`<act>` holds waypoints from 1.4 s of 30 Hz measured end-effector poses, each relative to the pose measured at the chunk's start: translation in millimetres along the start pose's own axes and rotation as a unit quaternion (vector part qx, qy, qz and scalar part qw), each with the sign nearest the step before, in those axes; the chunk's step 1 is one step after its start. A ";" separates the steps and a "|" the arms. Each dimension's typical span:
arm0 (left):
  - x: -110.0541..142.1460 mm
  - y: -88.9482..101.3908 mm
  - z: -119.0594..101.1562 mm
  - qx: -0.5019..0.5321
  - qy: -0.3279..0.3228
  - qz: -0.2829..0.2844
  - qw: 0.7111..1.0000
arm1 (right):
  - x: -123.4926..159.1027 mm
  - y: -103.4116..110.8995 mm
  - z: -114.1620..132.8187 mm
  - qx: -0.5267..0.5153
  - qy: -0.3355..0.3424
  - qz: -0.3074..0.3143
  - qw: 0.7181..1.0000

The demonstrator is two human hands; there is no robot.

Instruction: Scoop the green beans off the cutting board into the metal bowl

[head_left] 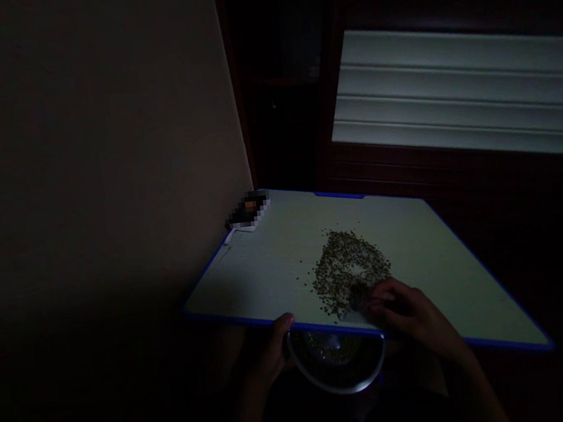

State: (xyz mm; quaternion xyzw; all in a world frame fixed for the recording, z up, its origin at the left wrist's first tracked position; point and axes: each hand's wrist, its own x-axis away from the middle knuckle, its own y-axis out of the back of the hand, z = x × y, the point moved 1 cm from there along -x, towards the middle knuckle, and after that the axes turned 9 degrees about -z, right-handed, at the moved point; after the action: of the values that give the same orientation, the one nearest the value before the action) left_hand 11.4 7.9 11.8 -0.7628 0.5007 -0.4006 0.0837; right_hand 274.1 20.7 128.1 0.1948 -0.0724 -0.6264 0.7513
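A pale board (443,268) with a blue rim lies in front of me, and a loose patch of small dark grains (349,257), perhaps beans or seeds, is spread on it. My left hand (275,346) grips the near edge of the board with its thumb on top; its other fingers are hidden below. Just to the right of that hand, a round metal bowl (353,386) sits under the near edge, with some grains inside. My right hand (405,305) is at the near right side of the grains, fingers curled and pressed together; dim light hides what they hold.
A phone-like device (249,211), blurred out, stands at the board's far left corner with a white cable (230,235). A plain wall (105,156) rises on the left. Dark wooden furniture with a pale slatted panel (460,91) stands behind the board.
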 end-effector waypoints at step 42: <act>-6.0 5.1 6.1 0.011 0.001 0.024 1.000 | -0.4 1.7 -3.7 0.101 0.053 0.022 0.993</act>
State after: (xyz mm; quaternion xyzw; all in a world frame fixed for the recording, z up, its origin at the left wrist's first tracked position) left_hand 11.0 8.7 1.9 -0.7491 0.5142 -0.4052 0.1011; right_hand 276.9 22.1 125.5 0.3014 -0.0996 -0.5879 0.7440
